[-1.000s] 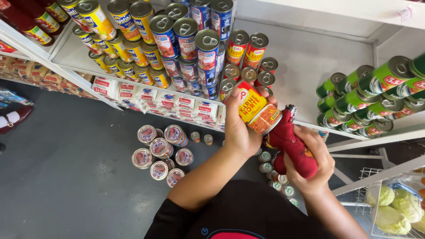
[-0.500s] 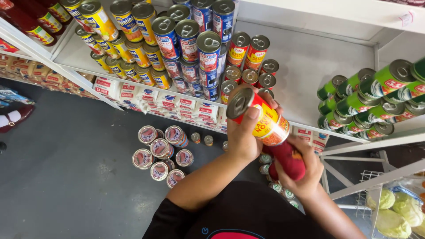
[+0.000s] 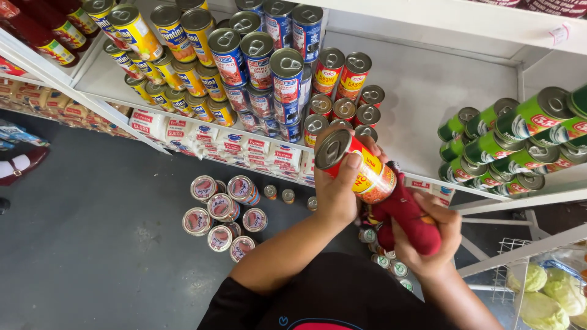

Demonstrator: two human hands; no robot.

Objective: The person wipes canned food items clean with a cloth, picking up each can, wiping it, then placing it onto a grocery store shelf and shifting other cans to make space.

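Note:
My left hand (image 3: 340, 194) grips a red and yellow tin can (image 3: 362, 169), tilted with its pull-tab lid facing up and left. My right hand (image 3: 431, 239) holds a bunched red cloth (image 3: 406, 217) pressed against the can's lower side. Both hands hover just in front of a white shelf (image 3: 428, 91). Matching red cans (image 3: 343, 91) stand in rows on that shelf right behind the held can.
Blue cans (image 3: 269, 61) and yellow cans (image 3: 165, 55) fill the shelf's left part, green cans (image 3: 513, 137) its right. White packets (image 3: 244, 146) line the shelf below. Several larger cans (image 3: 220, 211) stand on the dark floor. A wire basket with cabbages (image 3: 550, 293) sits at bottom right.
The can has tipped further and shifted left, its lid now pointing more toward the shelf. The red cloth has slid lower along the can.

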